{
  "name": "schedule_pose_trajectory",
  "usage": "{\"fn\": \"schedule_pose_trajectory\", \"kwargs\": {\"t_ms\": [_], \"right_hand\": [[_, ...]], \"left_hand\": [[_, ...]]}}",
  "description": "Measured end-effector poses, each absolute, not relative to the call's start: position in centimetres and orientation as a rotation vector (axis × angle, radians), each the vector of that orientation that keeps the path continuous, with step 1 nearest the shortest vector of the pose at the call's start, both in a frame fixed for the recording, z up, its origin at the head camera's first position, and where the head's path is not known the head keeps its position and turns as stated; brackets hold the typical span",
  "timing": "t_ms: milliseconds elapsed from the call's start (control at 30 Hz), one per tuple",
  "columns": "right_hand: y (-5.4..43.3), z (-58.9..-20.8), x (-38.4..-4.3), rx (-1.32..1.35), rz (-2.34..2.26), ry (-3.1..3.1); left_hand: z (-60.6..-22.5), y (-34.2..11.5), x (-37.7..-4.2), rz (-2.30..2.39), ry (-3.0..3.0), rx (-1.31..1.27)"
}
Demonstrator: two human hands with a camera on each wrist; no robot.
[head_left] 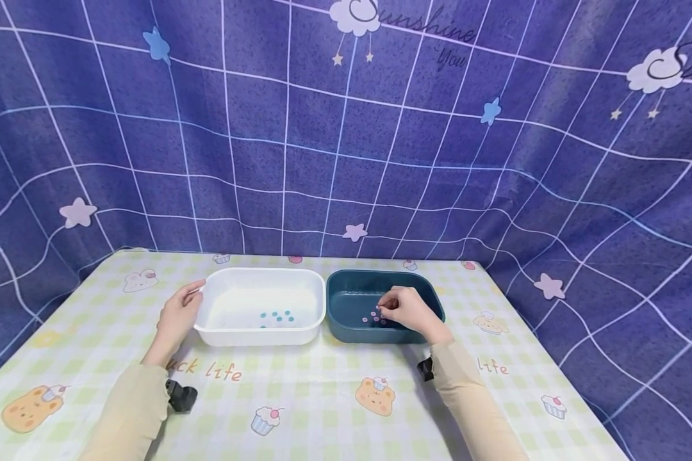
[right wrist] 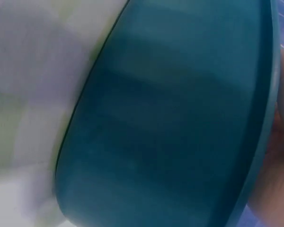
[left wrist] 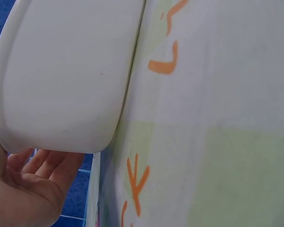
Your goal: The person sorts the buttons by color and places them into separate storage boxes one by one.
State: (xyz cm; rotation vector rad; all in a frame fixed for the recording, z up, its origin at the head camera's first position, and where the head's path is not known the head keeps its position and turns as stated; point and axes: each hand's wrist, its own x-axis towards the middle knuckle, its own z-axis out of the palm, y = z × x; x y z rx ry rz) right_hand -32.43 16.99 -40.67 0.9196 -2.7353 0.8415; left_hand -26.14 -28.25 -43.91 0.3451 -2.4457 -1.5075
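Note:
At the left end of a white basin (head_left: pixel 230 337), my left hand (head_left: pixel 180 310) rests against the rim with its fingers loosely bent. The left wrist view shows this hand (left wrist: pixel 35 189) partly behind the basin's end wall. Small teal button-like discs (head_left: pixel 275 314) lie on the white basin's floor. My right hand (head_left: pixel 406 307) reaches into a dark teal basin (head_left: pixel 346 332), thumb and forefinger pinching a tiny pink disc. Several more small pink discs (head_left: pixel 373 314) lie by its fingertips. In the right wrist view, the teal basin's wall (right wrist: pixel 170 118) hides the fingertips.
Both basins stand side by side, rims close together, on a table with a green checked cloth (head_left: pixel 311 397) printed with cartoon figures. A blue gridded curtain (head_left: pixel 254 153) hangs behind the table and along the right side.

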Motion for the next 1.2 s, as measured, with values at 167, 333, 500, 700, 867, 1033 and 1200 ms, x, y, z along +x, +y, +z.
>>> {"fn": "schedule_pose_trajectory", "kwargs": {"t_ms": [167, 333, 500, 700, 867, 1033, 1200], "right_hand": [[17.5, -40.7, -32.6, 0.878, 0.825, -2.739], [18.0, -40.9, -32.7, 0.838, 0.827, -2.751], [18.4, -41.1, -32.7, 0.809, 0.822, -2.759], [18.8, -41.3, -32.8, 0.800, 0.812, -2.754], [19.0, -41.3, -32.9, 0.784, 0.795, -2.762], [19.1, -41.3, -33.0, 0.757, 0.787, -2.780], [19.3, -41.3, -32.9, 0.748, 0.779, -2.799]], "left_hand": [[-44.0, -28.2, -26.1, -1.514, -2.439, 0.341], [-43.9, -28.1, -26.1, -1.499, -2.434, 0.335], [-44.0, -28.2, -26.1, -1.499, -2.438, 0.337], [-43.9, -28.2, -26.2, -1.496, -2.449, 0.350], [-43.8, -28.2, -26.1, -1.496, -2.454, 0.359], [-43.8, -28.2, -26.1, -1.490, -2.455, 0.359], [-43.9, -28.2, -26.1, -1.489, -2.451, 0.352]]}}
